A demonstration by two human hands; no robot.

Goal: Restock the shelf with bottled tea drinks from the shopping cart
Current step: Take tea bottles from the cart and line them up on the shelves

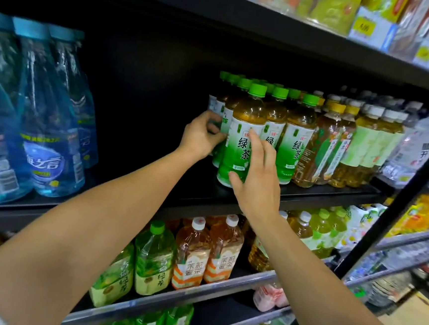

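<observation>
green tea bottles fronted on a black shelf

a person's two bare hands work at the left end of a row of green tea bottles on a black shelf (309, 194). the front bottle (241, 144), green-capped, amber above a green-and-white label reading "绿茶", stands upright at the shelf edge. the right hand (257, 176) lies against its label with fingers straight and spread, thumb near the base. the left hand (202, 135) has its fingers curled around the bottle behind (223, 127), touching its label. three "绿茶" labels face front, with at least nine green caps visible behind them; the exact count is unclear. to the right stand yellow-capped tea bottles (326, 146) and white-capped ones (370, 147), their label text too small to read. at left, three large blue bottles (48, 122) with teal caps show clearly, one labelled "海之言". on the shelf below, two orange-labelled bottles (208, 252) have white caps. a yellow price tag (364, 26) hangs above, blurred.
</observation>
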